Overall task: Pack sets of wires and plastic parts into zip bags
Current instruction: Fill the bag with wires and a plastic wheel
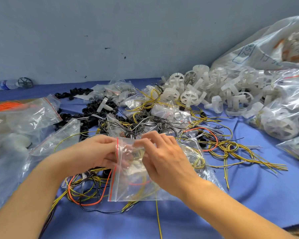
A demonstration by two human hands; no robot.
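zip bag holding yellow wires, gripped by left hand, right hand

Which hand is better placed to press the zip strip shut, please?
Probably left: the left hand sits at the red zip strip of the clear plastic bag; the right hand grips the opposite side.

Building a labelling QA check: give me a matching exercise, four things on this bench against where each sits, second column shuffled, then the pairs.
Things
1. zip bag
2. white wheels
3. water bottle
4. black rings

Places
A. lying far left, by the wall
B. piled at the back right
C. pinched between left hand and right hand
D. scattered left of centre, beyond the hands

Pairs: 1-C, 2-B, 3-A, 4-D
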